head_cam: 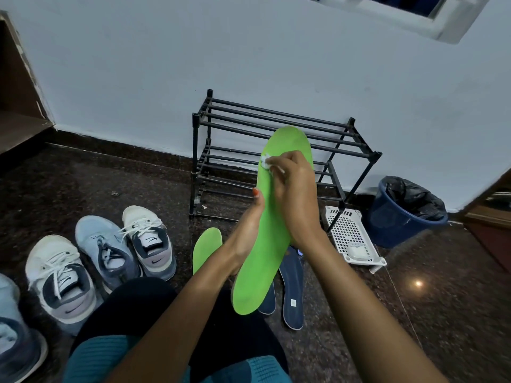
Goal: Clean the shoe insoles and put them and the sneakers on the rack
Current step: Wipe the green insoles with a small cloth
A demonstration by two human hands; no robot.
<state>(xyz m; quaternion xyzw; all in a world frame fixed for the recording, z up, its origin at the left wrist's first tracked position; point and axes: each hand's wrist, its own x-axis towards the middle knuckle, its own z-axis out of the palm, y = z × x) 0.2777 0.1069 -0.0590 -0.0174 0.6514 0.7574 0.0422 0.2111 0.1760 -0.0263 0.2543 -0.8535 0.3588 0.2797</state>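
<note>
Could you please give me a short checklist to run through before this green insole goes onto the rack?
1. Left hand grips the green insole: ok.
2. Right hand pinches the white wipe against it: ok.
3. Insole wiped clean all over: cannot tell.
4. Rack has room for it: ok.
5. Other insoles off the floor: not ok; the second green insole and the navy insoles lie there.
6. Sneakers racked: not ok, on the floor.

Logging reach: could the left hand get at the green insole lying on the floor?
Probably not yet: the left hand grips the raised green insole. The floor insole lies uncovered just below it, so the way is otherwise free.
</note>
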